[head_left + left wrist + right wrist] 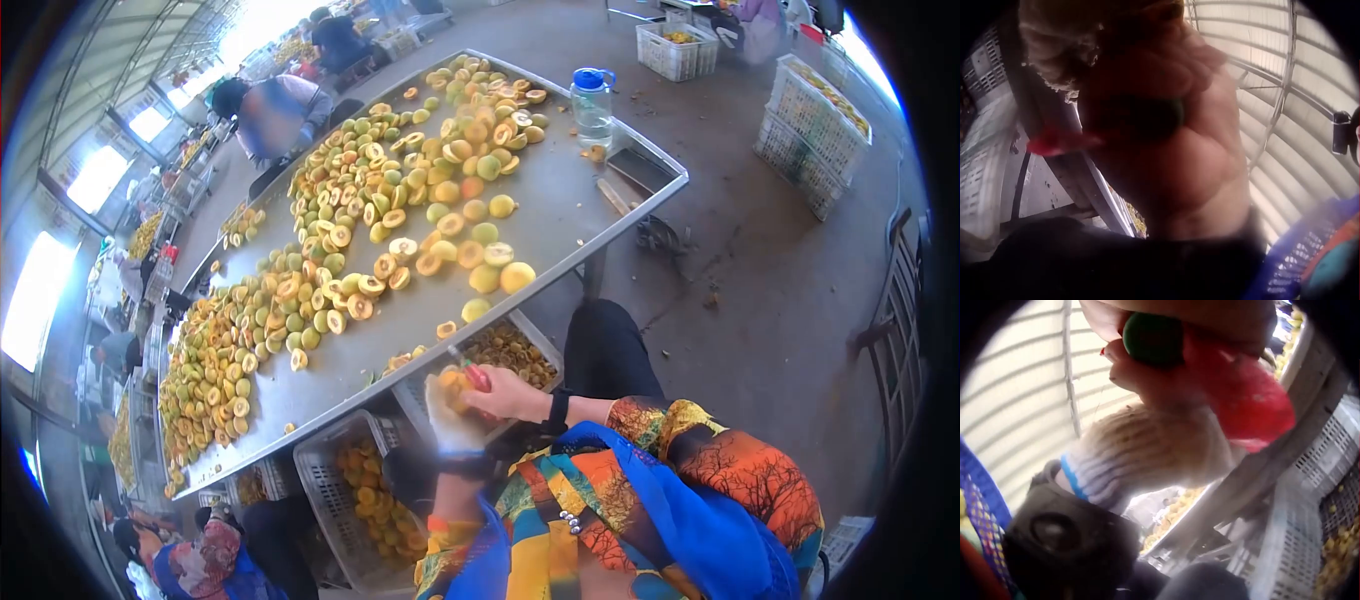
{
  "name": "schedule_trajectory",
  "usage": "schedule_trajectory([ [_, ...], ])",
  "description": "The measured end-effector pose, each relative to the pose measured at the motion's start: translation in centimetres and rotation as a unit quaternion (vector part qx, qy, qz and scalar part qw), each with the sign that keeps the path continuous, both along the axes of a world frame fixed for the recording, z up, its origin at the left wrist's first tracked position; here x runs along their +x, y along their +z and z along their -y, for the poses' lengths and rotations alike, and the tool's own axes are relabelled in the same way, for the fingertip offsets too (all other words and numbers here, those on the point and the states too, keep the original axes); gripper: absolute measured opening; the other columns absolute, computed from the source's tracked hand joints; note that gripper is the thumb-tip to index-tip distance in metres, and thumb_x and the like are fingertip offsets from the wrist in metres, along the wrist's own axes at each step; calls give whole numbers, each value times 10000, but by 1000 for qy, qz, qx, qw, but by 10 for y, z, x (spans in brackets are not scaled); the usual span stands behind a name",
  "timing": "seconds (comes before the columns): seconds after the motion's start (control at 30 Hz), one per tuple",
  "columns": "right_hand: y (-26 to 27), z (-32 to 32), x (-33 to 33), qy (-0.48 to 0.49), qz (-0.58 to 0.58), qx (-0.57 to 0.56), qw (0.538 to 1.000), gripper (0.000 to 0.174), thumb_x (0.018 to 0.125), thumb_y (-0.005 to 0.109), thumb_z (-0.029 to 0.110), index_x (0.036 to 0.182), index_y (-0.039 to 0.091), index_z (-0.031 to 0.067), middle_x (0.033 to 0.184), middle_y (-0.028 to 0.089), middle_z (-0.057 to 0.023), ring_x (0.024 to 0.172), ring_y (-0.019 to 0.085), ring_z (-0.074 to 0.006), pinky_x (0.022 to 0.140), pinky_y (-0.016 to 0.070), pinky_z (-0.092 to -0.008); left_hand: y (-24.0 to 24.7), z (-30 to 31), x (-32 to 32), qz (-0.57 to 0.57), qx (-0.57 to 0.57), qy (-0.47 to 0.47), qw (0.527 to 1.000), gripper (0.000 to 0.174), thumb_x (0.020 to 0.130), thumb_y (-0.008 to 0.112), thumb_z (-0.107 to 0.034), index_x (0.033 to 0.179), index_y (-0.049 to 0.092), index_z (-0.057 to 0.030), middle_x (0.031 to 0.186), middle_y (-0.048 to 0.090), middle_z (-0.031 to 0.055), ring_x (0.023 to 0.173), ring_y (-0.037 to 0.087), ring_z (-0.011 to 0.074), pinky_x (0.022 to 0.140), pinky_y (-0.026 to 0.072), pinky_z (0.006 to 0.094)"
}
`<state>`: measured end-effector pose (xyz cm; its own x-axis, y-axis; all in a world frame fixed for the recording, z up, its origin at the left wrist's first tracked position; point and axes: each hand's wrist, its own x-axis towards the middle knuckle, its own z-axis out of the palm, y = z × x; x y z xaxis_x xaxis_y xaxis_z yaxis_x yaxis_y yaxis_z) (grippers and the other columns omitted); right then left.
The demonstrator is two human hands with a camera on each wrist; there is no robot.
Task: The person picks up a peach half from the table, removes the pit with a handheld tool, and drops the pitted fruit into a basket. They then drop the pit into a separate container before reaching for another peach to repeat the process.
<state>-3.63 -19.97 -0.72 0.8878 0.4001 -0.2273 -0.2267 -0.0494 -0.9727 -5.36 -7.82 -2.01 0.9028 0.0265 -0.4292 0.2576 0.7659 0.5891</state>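
In a pale knitted glove, my left hand (pixel 443 418) grips an orange-yellow peach (pixel 453 385) just past the table's front edge. My bare right hand (pixel 516 395) holds a small knife by its red handle (pixel 479 377) against the fruit. The right wrist view shows the red handle (pixel 1241 394) close up, with a round green end (pixel 1152 339) among the fingers. Below it is the ribbed cuff of the glove (pixel 1147 450). Fingers hide most of the blade and fruit. The left wrist view is dark and blurred, with the right hand (pixel 1179 169) in front.
Many halved peaches (pixel 335 240) cover the metal table (pixel 560 225), which also bears a blue-lidded bottle (pixel 592 110). Beneath its edge stand a crate of scraps (pixel 548 350) and a crate of peach halves (pixel 320 480). Another person (pixel 270 115) sits across; stacked crates (pixel 812 135) stand right.
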Motion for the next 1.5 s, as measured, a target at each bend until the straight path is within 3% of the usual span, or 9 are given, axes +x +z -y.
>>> schedule_trajectory([
  [0.23, -14, -14, -46, -6, 212, -109, 971, 352, 817, 613, 269, 1054, 561, 13, 786, 637, -173, 694, 650, -232, 626, 501, -365, -12, -28, -42, 11, -44, -56, 997, 404, 932, 432, -429, 1019, 575, -62, 951, 611, 91, 903, 577, 236, 830, 459, 376],
  [0.47, 12, -9, -99, 165, 58, -107, 979, 356, 844, 581, 292, 995, 500, -21, 710, 637, -177, 650, 641, -326, 622, 501, -392, -38, -62, -111, 82, 167, 78, 979, 359, 945, 449, -368, 1095, 484, -44, 916, 583, 94, 853, 573, 231, 764, 489, 336],
  [0.53, -5, -11, -108, 141, 205, -145, 958, 309, 855, 568, 266, 968, 500, -14, 705, 640, -174, 656, 642, -327, 613, 498, -397, -18, -68, -134, 17, 19, 94, 995, 361, 940, 447, -405, 1059, 495, -67, 886, 580, 92, 823, 573, 233, 729, 492, 338],
  [0.87, -21, 5, -142, 54, 369, -184, 909, 245, 842, 580, 252, 858, 506, 18, 814, 576, -213, 796, 570, -381, 692, 440, -461, 2, -74, -170, 80, 12, 78, 994, 341, 919, 466, -435, 980, 541, -108, 874, 610, 95, 770, 592, 242, 635, 482, 335],
  [1.07, 14, 14, -147, -21, 306, -117, 944, 180, 887, 560, 180, 967, 482, 39, 697, 581, -113, 608, 621, -238, 544, 480, -359, 1, -72, -167, 60, 17, 81, 995, 383, 898, 487, -476, 986, 540, -106, 854, 624, 86, 720, 611, 250, 574, 488, 332],
  [1.2, 42, 35, -128, -95, 325, 10, 941, 239, 865, 601, 152, 1029, 460, 49, 677, 606, -139, 577, 640, -267, 546, 492, -373, 1, -63, -158, 39, 28, 72, 996, 457, 894, 460, -538, 978, 553, -98, 829, 625, 117, 661, 595, 249, 492, 425, 284],
  [1.3, 2, 43, -85, -160, 358, -117, 912, 298, 844, 616, 170, 1040, 454, 16, 729, 619, -169, 660, 641, -312, 608, 486, -406, 7, -52, -145, 45, 48, 41, 997, 507, 886, 440, -581, 989, 555, -98, 828, 623, 127, 643, 591, 254, 456, 405, 273],
  [1.4, 10, 45, -94, -51, 242, -78, 966, 456, 844, 637, 215, 1180, 400, 19, 799, 632, -152, 641, 651, -214, 560, 511, -330, 17, -37, -127, 29, 107, 69, 991, 527, 878, 440, -599, 1039, 530, -105, 851, 623, 130, 654, 599, 250, 447, 413, 270],
  [1.5, -23, 25, -97, -18, 303, -87, 949, 533, 833, 643, 240, 1226, 358, 21, 774, 619, -180, 656, 640, -303, 622, 493, -392, 17, -33, -104, 38, 88, 50, 994, 453, 926, 402, -534, 1046, 507, -110, 876, 604, 113, 735, 598, 243, 604, 480, 319],
])
